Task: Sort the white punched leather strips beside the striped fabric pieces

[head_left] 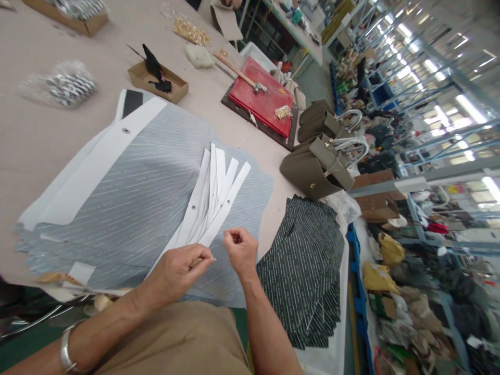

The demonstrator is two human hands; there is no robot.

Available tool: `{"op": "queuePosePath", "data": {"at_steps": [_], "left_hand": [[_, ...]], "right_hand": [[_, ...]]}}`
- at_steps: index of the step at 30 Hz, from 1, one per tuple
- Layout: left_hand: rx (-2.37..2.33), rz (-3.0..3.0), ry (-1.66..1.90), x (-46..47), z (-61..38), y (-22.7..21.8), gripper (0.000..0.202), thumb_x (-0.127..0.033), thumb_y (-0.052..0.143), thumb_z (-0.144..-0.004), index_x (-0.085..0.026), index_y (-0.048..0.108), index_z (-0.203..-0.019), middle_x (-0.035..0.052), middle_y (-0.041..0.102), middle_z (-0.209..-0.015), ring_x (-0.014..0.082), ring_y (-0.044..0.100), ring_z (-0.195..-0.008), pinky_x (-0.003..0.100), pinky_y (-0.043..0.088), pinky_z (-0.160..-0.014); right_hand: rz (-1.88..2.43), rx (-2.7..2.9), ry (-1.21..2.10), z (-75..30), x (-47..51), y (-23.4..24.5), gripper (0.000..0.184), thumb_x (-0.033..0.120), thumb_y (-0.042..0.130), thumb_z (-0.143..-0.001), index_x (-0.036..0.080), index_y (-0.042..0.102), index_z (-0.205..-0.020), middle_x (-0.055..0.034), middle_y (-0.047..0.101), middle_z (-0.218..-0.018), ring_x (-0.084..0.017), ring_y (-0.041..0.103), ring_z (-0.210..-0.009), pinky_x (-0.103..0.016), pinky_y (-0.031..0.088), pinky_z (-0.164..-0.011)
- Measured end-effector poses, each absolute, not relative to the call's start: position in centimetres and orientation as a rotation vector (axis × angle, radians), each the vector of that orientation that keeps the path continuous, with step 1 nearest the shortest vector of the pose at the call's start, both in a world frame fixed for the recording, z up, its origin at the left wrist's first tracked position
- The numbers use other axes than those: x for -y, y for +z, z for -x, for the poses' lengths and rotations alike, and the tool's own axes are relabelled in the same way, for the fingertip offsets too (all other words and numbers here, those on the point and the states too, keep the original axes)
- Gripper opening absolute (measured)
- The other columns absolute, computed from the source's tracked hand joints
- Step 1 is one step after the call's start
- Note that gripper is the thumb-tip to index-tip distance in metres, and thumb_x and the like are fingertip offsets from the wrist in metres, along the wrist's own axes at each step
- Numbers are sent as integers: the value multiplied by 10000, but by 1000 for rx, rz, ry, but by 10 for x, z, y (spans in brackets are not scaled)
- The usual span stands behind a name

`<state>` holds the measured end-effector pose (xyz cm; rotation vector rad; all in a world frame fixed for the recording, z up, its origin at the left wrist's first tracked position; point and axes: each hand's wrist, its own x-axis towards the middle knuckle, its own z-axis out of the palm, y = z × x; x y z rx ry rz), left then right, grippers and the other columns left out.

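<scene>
Above the near edge of the table, my left hand (182,268) is closed in a pinch; whatever may be between thumb and finger is too small to make out. To its right, my right hand (241,251) has its fingers curled, and their inside is hidden. Just beyond both hands lie several white strips (211,195), some with a small metal snap. They rest on a stack of grey-blue striped lining pieces (133,192). A wide white band (99,156) with a round metal snap lies across the stack's left part.
Dark striped fabric pieces (308,271) are piled at the right. Olive handbags (316,164) stand behind them. A hammer (242,75) lies on a red block (261,96). Farther left are a small cardboard box (177,92), bagged metal parts (70,86) and gold-coloured parts (191,31).
</scene>
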<state>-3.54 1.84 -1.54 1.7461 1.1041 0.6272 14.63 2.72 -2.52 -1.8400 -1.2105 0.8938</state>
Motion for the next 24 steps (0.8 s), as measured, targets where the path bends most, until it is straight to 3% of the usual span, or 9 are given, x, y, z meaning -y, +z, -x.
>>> {"op": "queuePosePath", "data": {"at_steps": [3, 7, 17, 21, 24], "left_hand": [[-1087, -1647, 601, -18, 34, -22, 260, -380, 498, -938, -213, 644, -802, -34, 648, -702, 121, 570, -618, 220, 428, -612], [-1148, -1588, 533, -21, 38, -39, 266, -404, 487, -940, -214, 614, -805, -25, 632, -751, 142, 591, -696, 235, 441, -658], [-1179, -1633, 394, -24, 43, -54, 237, -365, 476, -929, -220, 598, -786, -15, 635, -768, 175, 604, -753, 271, 429, -695], [-1161, -1648, 427, -24, 43, -55, 226, -359, 498, -919, -220, 605, -777, -11, 640, -774, 174, 602, -755, 266, 433, -683], [-1162, -1643, 461, -22, 45, -57, 232, -363, 498, -924, -220, 610, -779, -14, 634, -767, 168, 599, -731, 264, 443, -674]], "right_hand": [[1769, 747, 1166, -164, -66, -47, 237, 390, 699, -686, 164, 675, -755, 7, 646, -605, -136, 602, -546, -261, 518, -540], [1697, 645, 1319, -178, -110, -69, 261, 338, 756, -605, 142, 699, -769, 0, 666, -619, -118, 612, -557, -217, 494, -498], [2003, 1051, 1262, -174, -143, -82, 140, 274, 680, -727, 149, 681, -791, 69, 580, -490, -79, 530, -394, -180, 413, -417], [2207, 1256, 1123, -187, -146, -74, 388, 398, 791, -678, 174, 632, -952, 110, 543, -463, -88, 494, -329, -193, 375, -387], [2261, 1171, 1130, -189, -139, -72, 470, 496, 728, -741, 154, 593, -1034, 97, 545, -487, -116, 525, -357, -218, 407, -390]]}}
